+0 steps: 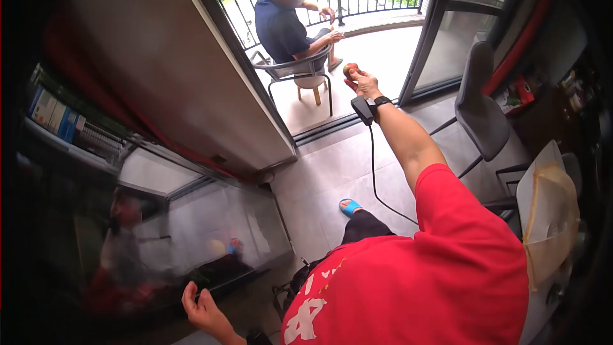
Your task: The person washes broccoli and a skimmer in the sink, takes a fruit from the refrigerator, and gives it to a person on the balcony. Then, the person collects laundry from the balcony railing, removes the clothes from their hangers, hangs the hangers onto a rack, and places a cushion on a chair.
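Observation:
Stretched out toward the balcony doorway, my right hand (363,83) grips a small round red-and-greenish fruit (349,69) by its fingertips. Whether it is an apple or another fruit I cannot tell. A black strap with a boxy device (364,110) sits on that wrist, and a dark cable (375,172) runs from it back toward my body. Low at the left, my left hand (205,312) is open with its fingers loosely bent and apart, nothing in it. It is in front of a dark glossy screen-like panel (211,223), apparently not touching it.
On the balcony a person (278,25) in a dark shirt sits on a grey chair (290,70), hands by the lap. A sliding door frame (431,57) edges the opening, with its floor track (332,129) below. A grey chair (483,121) stands at right.

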Demonstrator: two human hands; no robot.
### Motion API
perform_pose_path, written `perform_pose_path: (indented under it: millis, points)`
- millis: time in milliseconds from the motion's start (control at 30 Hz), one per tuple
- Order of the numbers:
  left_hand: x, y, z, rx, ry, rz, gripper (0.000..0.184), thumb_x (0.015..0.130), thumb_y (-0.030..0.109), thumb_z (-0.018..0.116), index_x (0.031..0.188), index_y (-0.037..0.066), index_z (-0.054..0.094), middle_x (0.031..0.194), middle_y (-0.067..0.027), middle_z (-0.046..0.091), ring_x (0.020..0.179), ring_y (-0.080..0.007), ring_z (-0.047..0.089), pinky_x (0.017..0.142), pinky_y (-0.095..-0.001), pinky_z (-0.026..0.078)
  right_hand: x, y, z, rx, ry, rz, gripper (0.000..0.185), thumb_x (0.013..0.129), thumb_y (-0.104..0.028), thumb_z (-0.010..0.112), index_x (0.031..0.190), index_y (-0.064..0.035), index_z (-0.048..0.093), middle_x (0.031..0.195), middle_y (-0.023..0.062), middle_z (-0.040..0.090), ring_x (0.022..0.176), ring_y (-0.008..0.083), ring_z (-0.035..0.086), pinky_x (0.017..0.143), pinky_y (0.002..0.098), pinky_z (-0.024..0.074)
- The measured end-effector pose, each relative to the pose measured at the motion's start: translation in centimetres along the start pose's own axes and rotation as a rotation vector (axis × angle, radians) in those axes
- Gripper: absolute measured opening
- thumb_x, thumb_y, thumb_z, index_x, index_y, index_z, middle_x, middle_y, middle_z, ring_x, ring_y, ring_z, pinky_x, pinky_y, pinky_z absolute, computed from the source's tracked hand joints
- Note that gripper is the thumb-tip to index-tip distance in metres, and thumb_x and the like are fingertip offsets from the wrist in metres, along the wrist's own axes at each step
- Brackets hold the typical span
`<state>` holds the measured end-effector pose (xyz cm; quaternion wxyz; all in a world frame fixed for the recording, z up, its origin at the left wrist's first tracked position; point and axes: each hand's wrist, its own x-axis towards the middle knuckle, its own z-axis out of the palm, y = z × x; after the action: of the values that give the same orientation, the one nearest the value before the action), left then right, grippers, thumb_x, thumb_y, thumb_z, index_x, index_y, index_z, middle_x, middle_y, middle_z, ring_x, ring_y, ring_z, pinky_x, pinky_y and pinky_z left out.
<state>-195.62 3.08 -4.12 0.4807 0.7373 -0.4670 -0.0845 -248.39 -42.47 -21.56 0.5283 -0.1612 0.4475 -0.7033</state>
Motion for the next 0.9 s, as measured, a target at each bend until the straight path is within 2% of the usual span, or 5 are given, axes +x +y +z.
perform_pose_path:
  millis: [133, 233, 433, 667, 900]
  points:
    - [0.6, 1.3, 1.2, 0.014, 0.136, -0.128, 0.041, 0.092, 0.007, 0.060, 0.130, -0.003, 0.048, 0.126, -0.0156, 0.055, 0.113, -0.0216, 0.055, 0.096, -0.0325, 0.045, 5.4, 1.2, -0.1, 0.053, -0.039, 0.032, 0.034, 0.088, -0.015, 0.068, 0.115, 0.0010, 0.053, 0.106, 0.0106, 0.061, 0.095, 0.0215, 0.062, 0.078, 0.0367, 0.0602]
    - [1.8, 5.7, 4.5, 0.161, 0.418, -0.088, 0.031, 0.084, 0.004, 0.070, 0.112, -0.007, 0.061, 0.095, -0.0200, 0.069, 0.087, -0.0257, 0.068, 0.080, -0.0332, 0.054, 11.5, 3.0, 0.4, 0.077, -0.093, 0.069, 0.033, 0.090, -0.016, 0.067, 0.118, -0.0023, 0.055, 0.110, 0.0088, 0.061, 0.100, 0.0216, 0.061, 0.082, 0.0384, 0.0569]
    - [4.6, 4.9, 6.0, 0.121, 0.559, -0.250, 0.023, 0.084, 0.004, 0.064, 0.104, -0.007, 0.063, 0.088, -0.0200, 0.069, 0.077, -0.0249, 0.067, 0.072, -0.0318, 0.055, 22.2, 4.5, 2.9, 0.094, 0.059, 0.122, 0.036, 0.088, -0.019, 0.070, 0.116, -0.0035, 0.055, 0.098, 0.0105, 0.063, 0.077, 0.0245, 0.064, 0.061, 0.0334, 0.0573]
    - [6.6, 7.5, 8.3, 0.032, 0.655, -0.464, 0.029, 0.081, 0.001, 0.068, 0.107, -0.005, 0.059, 0.090, -0.0167, 0.066, 0.076, -0.0221, 0.062, 0.065, -0.0297, 0.052, 29.8, 4.5, 6.1, 0.062, 0.073, 0.126, 0.019, 0.094, -0.024, 0.063, 0.109, -0.0135, 0.065, 0.107, -0.0013, 0.063, 0.092, 0.0128, 0.060, 0.078, 0.0295, 0.0534]
    - [7.1, 10.4, 9.9, -0.008, 0.622, -0.541, 0.038, 0.081, 0.005, 0.069, 0.114, -0.005, 0.053, 0.100, -0.0153, 0.061, 0.085, -0.0216, 0.059, 0.070, -0.0314, 0.053, 35.1, 5.6, 6.3, 0.180, 0.237, 0.065, 0.042, 0.080, -0.004, 0.075, 0.112, -0.0017, 0.050, 0.100, 0.0115, 0.061, 0.078, 0.0234, 0.064, 0.057, 0.0330, 0.0583]
